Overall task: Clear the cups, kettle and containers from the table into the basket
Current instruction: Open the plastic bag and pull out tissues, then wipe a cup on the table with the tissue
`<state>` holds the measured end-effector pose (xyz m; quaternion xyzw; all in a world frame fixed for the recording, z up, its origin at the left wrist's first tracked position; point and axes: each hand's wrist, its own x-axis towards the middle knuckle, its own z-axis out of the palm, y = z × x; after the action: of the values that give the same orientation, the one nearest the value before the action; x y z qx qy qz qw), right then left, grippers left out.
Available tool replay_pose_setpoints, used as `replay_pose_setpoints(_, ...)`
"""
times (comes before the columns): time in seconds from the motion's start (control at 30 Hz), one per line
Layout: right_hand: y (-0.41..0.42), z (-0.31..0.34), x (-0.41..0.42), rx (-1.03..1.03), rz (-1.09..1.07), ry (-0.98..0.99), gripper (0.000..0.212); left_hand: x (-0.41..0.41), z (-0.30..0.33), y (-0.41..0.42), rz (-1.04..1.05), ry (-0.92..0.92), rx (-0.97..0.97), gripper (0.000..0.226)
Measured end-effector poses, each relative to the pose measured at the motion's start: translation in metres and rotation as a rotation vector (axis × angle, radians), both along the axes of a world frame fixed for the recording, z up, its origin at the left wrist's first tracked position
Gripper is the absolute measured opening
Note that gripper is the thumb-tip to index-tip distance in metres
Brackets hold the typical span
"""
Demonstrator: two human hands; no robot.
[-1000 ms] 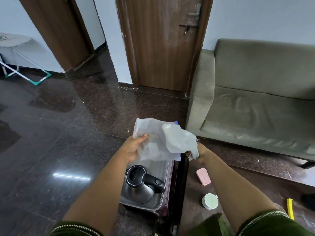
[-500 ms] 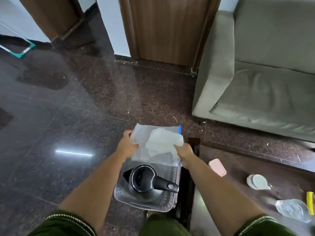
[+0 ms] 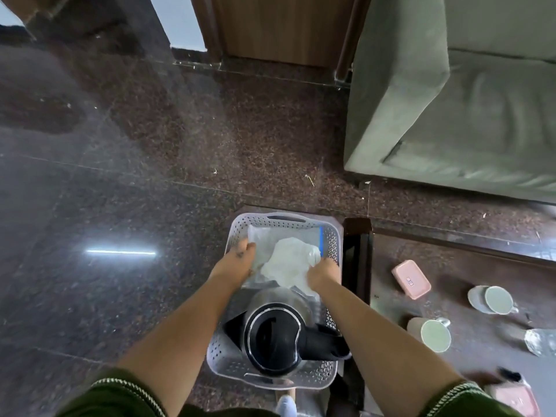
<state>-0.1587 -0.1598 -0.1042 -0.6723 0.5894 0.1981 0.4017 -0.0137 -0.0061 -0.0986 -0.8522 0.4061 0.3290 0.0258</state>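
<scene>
A grey perforated basket (image 3: pixel 331 245) stands on the floor beside the dark table (image 3: pixel 451 266). A steel kettle (image 3: pixel 273 335) with a black lid and handle sits in its near half. In the far half lies a clear plastic bag (image 3: pixel 285 251) with a blue edge and crumpled white material inside. My left hand (image 3: pixel 234 263) grips the bag's left side and my right hand (image 3: pixel 322 275) grips its right side, both low inside the basket. On the table are a pink container (image 3: pixel 410 282) and two pale cups (image 3: pixel 493 299) (image 3: pixel 430 334).
A grey-green sofa (image 3: pixel 451 100) stands at the right behind the table. A crumpled clear wrapper (image 3: pixel 540 341) and another pink item (image 3: pixel 517 398) lie at the table's right edge. Polished dark floor spreads to the left, with a wooden door (image 3: pixel 279 28) beyond.
Both hands have lowered the plastic bag from chest height into the basket's far half. My view has tilted down, bringing the cups on the table into sight.
</scene>
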Motion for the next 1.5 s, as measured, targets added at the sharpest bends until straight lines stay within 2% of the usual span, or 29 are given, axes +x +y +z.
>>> replay_pose_setpoints(0.1, -0.001, 0.005, 0.003, -0.054, 0.135, 0.078, 0.033, -0.004, -0.009, -0.001, -0.172, -0.163, 0.038, 0.060)
replay_pose_setpoints(0.17, 0.000, 0.015, 0.004, -0.076, 0.167, 0.026, 0.032, -0.008, -0.008, -0.001, -0.222, -0.276, -0.010, 0.064)
replay_pose_setpoints(0.27, -0.008, 0.030, -0.002, -0.245, 0.080, -0.202, 0.028, -0.008, 0.001, -0.008, -0.243, -0.325, -0.147, 0.063)
replay_pose_setpoints(0.33, -0.013, 0.036, -0.003, -0.298, 0.095, -0.341, 0.030, -0.003, 0.006, -0.009, -0.353, -0.348, -0.187, 0.063)
replay_pose_setpoints(0.43, -0.015, 0.033, 0.003, -0.152, 0.114, -0.354, 0.019, 0.005, 0.003, -0.004, -0.458, -0.285, 0.082, 0.072)
replay_pose_setpoints(0.5, -0.014, 0.022, 0.005, -0.060, 0.137, -0.295, 0.021, 0.006, -0.003, -0.003, -0.487, -0.317, 0.229, 0.077)
replay_pose_setpoints(0.6, -0.008, 0.005, 0.001, -0.035, 0.189, -0.210, 0.033, 0.006, -0.007, -0.002, -0.477, -0.347, 0.275, 0.082)
replay_pose_setpoints(0.67, -0.003, 0.001, 0.000, -0.017, 0.162, -0.230, 0.046, 0.006, -0.006, -0.001, -0.468, -0.365, 0.306, 0.084)
replay_pose_setpoints(0.73, -0.003, 0.002, 0.000, -0.009, 0.126, -0.235, 0.047, 0.005, 0.001, 0.000, -0.470, -0.375, 0.329, 0.084)
replay_pose_setpoints(0.8, -0.006, 0.007, 0.000, -0.009, 0.143, -0.212, 0.038, 0.006, 0.010, -0.001, -0.437, -0.326, 0.284, 0.084)
replay_pose_setpoints(0.87, -0.012, 0.018, 0.000, -0.036, 0.144, -0.191, 0.035, 0.009, 0.026, -0.007, -0.278, -0.198, 0.134, 0.080)
replay_pose_setpoints(1.0, -0.021, 0.056, -0.009, -0.069, 0.015, -0.284, 0.039, 0.001, 0.072, -0.035, 0.415, 0.159, -0.254, 0.067)
replay_pose_setpoints(1.07, -0.024, 0.076, -0.021, -0.062, -0.071, -0.354, 0.041, -0.012, 0.094, -0.053, 0.598, 0.276, -0.307, 0.075)
replay_pose_setpoints(1.13, -0.028, 0.099, -0.037, -0.046, -0.155, -0.461, 0.036, -0.029, 0.114, -0.068, 0.641, 0.343, -0.315, 0.086)
replay_pose_setpoints(1.17, -0.030, 0.111, -0.046, -0.034, -0.188, -0.522, 0.030, -0.039, 0.124, -0.075, 0.630, 0.364, -0.327, 0.083)
replay_pose_setpoints(1.27, -0.040, 0.146, -0.081, -0.016, -0.244, -0.652, 0.024, -0.070, 0.153, -0.096, 0.555, 0.461, -0.465, 0.040)
replay_pose_setpoints(1.33, -0.052, 0.165, -0.112, -0.034, -0.254, -0.678, 0.023, -0.097, 0.169, -0.112, 0.544, 0.530, -0.534, 0.027)
replay_pose_setpoints(1.43, -0.068, 0.184, -0.175, -0.025, -0.325, -0.684, 0.016, -0.151, 0.183, -0.136, 0.516, 0.563, -0.558, 0.029)
replay_pose_setpoints(1.5, -0.074, 0.192, -0.224, 0.013, -0.398, -0.712, 0.003, -0.198, 0.188, -0.152, 0.473, 0.579, -0.551, 0.029)
